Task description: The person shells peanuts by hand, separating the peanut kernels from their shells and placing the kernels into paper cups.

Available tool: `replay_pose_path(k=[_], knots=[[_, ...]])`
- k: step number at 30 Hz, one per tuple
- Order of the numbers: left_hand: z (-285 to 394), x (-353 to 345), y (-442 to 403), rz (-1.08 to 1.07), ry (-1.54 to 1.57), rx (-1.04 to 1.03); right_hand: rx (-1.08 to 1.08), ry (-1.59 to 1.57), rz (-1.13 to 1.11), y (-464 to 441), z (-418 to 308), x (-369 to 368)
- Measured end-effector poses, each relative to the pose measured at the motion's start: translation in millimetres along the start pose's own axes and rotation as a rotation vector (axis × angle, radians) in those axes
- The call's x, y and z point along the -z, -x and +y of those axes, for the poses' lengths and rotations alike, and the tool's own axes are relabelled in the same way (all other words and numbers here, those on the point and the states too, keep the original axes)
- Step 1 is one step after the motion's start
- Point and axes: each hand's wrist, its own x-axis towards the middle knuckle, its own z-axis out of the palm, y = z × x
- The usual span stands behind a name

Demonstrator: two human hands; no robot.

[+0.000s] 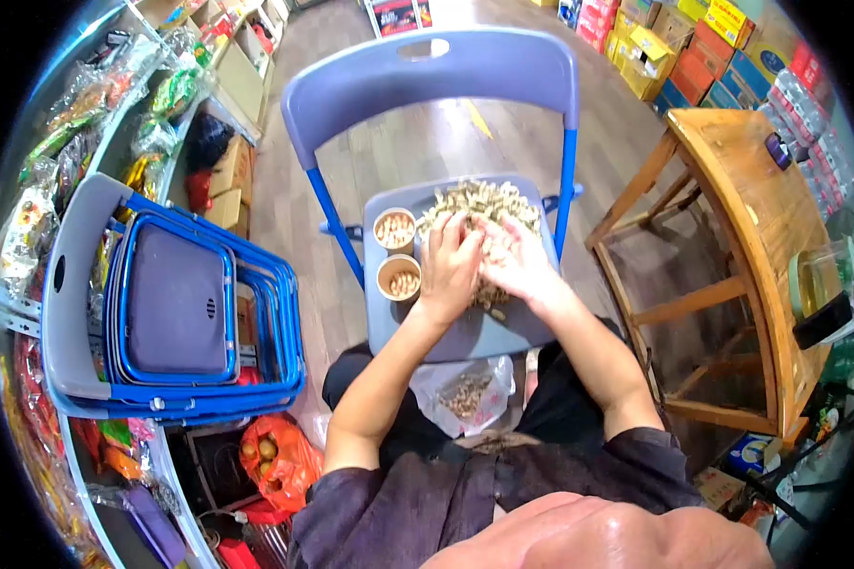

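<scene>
Two-handed work over the peanut heap

Your left hand and right hand are meeting in the centre of the frame, over the chair. Left fingers are bending well in, tips close to the right ones; can't tell what, if anything, they're gripping. Right palm is facing up, half open and cupped; pale bits seem to be lying in it, but can't tell how many or whether the tips are pinching one.

The peanuts are lying heaped on the seat, just above and around your hands, a few spilling below. Just left of your left hand, the upper cup is looking nearly full of pale pieces; the lower cup is showing fewer. Bottom centre, a clear bag is sitting below the seat's edge, holding brownish bits, probably shells.

Looks like you're shelling. To do it well, you'd want to be pressing along the seam with your fingertips, not crushing the nut, and keeping the right palm cupped underneath. Best be watching your left wrist: it's sitting close to the lower cup, which could tip if knocked.
</scene>
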Motion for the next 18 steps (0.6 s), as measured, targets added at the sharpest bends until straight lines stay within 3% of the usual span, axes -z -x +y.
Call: replay_pose_path(k=[2, 3, 4, 7, 8, 14, 17, 18], knots=[[-3.7, -5.2, 1.7, 0.000, 0.003, -0.013, -0.078, -0.034, -0.128, -8.2, -8.6, 26.6], [-5.3, -7.1, -0.5, 0.007, 0.027, -0.017, 0.022, 0.026, 0.144, 2.3, 2.2, -10.3], [-4.3, -7.7, 1.1, 0.009, 0.053, -0.018, 0.036, 0.030, 0.178, 2.4, 1.5, -8.8], [1.4, -6.4, 0.3, -0.012, 0.213, 0.066, -0.040, -0.097, -0.064, 4.9, -6.1, 5.2], [3.2, -5.1, 1.5, -0.027, 0.230, 0.082, 0.041, -0.011, 0.137, 7.8, -3.0, -3.6], [0.7, -11.5, 5.2, -0.038, 0.253, 0.070, -0.026, -0.026, -0.070, 9.3, -4.6, 8.0], [4.1, -9.1, 2.1, -0.024, 0.561, 0.304, 0.003, -0.002, 0.107, 9.0, -7.5, 1.5], [2.2, -8.7, 1.9, -0.021, 0.555, 0.306, 0.041, 0.162, 0.184, 12.5, -5.4, -3.6]])
